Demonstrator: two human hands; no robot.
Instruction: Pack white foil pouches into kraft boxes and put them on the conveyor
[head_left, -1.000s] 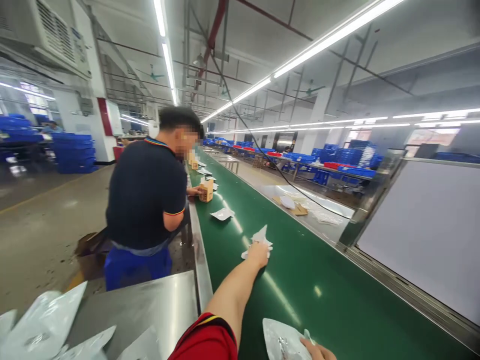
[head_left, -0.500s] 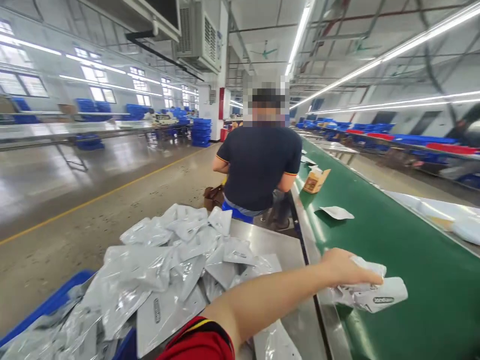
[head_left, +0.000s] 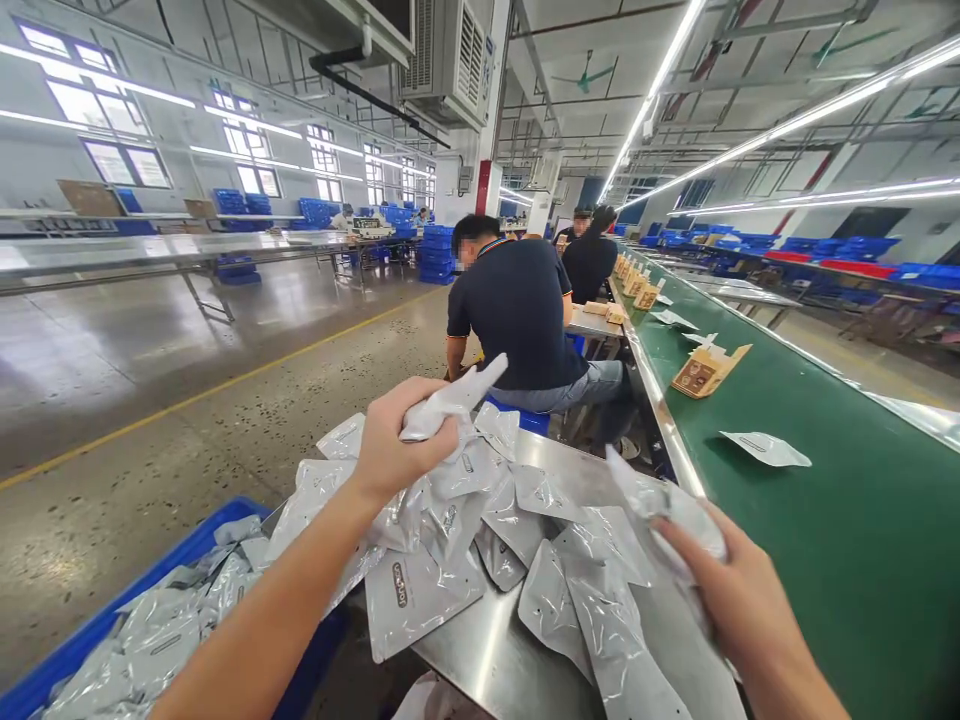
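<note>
My left hand [head_left: 409, 435] is closed around a white plastic pouch [head_left: 469, 393], raised above the heap of pouches. Over the table's right side, my right hand [head_left: 720, 560] grips another pale pouch [head_left: 679, 515], blurred by motion. Beneath both hands, glossy white-grey pouches [head_left: 551, 600] with small dark printed labels lie heaped on a metal table [head_left: 487, 645]. More of them fill a blue bin [head_left: 71, 655] at the lower left. A single pouch [head_left: 766, 448] lies flat on the green conveyor belt [head_left: 847, 560], beyond my right hand.
Open cardboard boxes [head_left: 709, 370] stand along the belt, with pouches between them. A co-worker in a dark shirt [head_left: 517, 320] sits directly ahead, leaning left. Farther up the line sit other people [head_left: 591, 262]. The belt's metal edge [head_left: 667, 425] runs beside my table.
My right hand has come back from over the belt to the table. My left hand has entered view holding a pouch. The view has shifted, and the co-worker ahead now leans left.
</note>
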